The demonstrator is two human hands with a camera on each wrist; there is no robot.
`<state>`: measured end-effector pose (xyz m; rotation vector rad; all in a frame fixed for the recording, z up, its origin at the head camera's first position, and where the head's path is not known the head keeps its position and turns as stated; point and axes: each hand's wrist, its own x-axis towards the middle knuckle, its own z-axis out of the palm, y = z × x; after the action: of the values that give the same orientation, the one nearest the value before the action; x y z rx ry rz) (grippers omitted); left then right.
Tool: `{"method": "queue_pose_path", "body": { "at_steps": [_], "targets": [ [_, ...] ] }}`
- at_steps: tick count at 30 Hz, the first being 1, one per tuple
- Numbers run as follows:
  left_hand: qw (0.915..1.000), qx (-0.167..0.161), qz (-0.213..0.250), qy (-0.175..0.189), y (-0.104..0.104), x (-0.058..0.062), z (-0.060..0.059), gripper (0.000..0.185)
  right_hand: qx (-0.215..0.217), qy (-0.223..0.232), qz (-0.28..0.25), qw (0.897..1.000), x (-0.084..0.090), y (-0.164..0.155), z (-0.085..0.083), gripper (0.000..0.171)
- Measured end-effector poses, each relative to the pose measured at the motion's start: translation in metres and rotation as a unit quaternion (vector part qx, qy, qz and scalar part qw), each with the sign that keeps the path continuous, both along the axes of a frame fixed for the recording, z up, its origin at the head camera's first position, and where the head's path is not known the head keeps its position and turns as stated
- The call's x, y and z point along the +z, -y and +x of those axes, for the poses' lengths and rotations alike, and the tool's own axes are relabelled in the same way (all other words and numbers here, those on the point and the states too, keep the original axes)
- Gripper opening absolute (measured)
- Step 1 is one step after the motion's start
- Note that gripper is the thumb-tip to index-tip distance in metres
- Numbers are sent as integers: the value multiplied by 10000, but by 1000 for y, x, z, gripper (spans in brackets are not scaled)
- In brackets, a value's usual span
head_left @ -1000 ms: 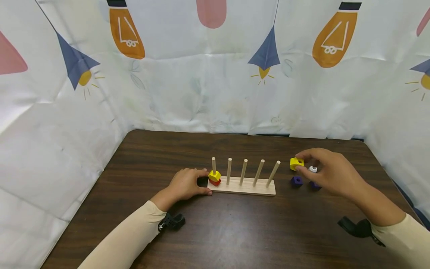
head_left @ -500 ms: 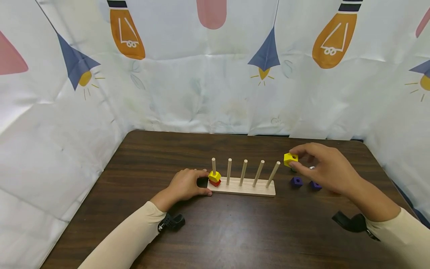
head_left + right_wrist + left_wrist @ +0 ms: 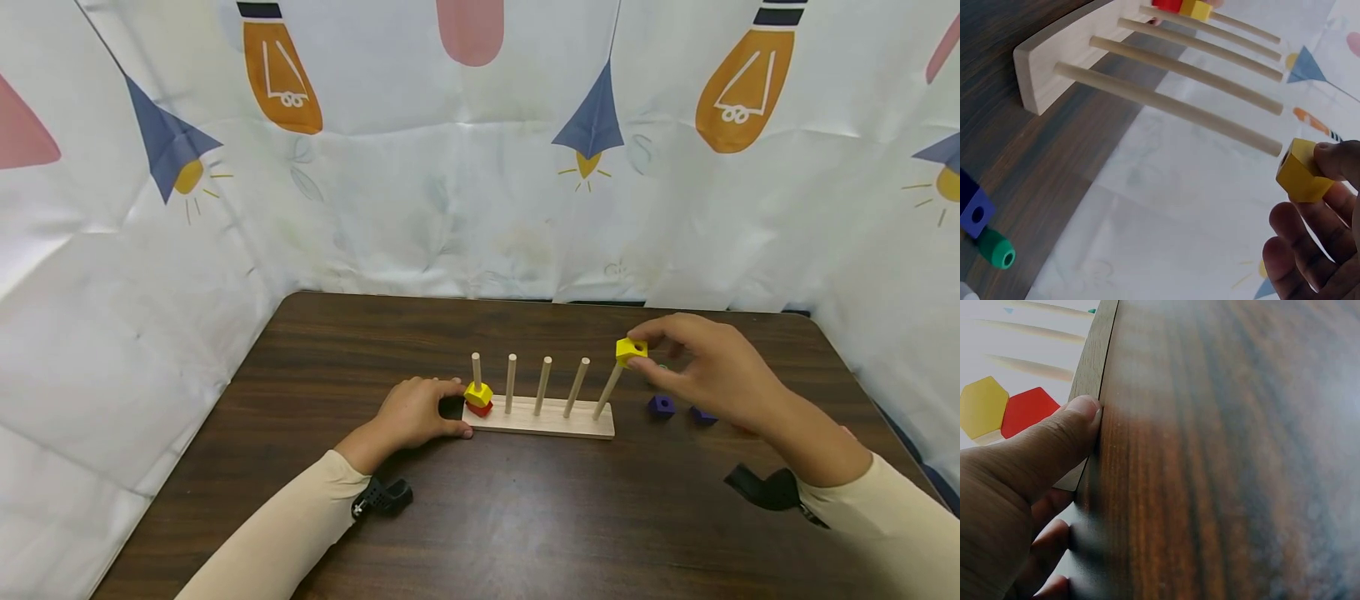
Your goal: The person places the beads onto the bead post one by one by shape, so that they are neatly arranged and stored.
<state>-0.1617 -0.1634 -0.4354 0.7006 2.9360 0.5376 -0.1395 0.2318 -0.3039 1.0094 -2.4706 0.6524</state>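
Observation:
My right hand (image 3: 712, 367) pinches a yellow hexagonal bead (image 3: 626, 351) between thumb and fingertips, at the top of the rightmost peg of a wooden peg stand (image 3: 555, 418). In the right wrist view the held bead (image 3: 1302, 170) has its hole facing the peg tip (image 3: 1274, 147), with a small gap between. On the leftmost peg a yellow hexagonal bead (image 3: 478, 395) sits over a red bead (image 3: 480, 409). My left hand (image 3: 416, 412) grips the stand's left end, its thumb (image 3: 1063, 434) on the front edge and the fingers behind.
Right of the stand lie two purple cube beads, the nearer one (image 3: 662, 407) in full view and the other (image 3: 703, 416) partly behind my right hand. A green bead (image 3: 996, 248) is beside a purple one. A printed white sheet (image 3: 465, 208) hangs behind the brown table (image 3: 510, 517).
My right hand has carried the yellow hexagonal bead leftward from above the loose beads to the top of the rightmost peg. My left hand keeps its place on the stand.

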Motion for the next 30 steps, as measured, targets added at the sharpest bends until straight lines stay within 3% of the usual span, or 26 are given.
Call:
{"method": "queue_pose_path", "body": {
  "at_steps": [30],
  "targets": [
    [10000,-23,10,-77,-1,2,1,66,423,-63,-69,9991,-3,47,-12,35]
  ]
}}
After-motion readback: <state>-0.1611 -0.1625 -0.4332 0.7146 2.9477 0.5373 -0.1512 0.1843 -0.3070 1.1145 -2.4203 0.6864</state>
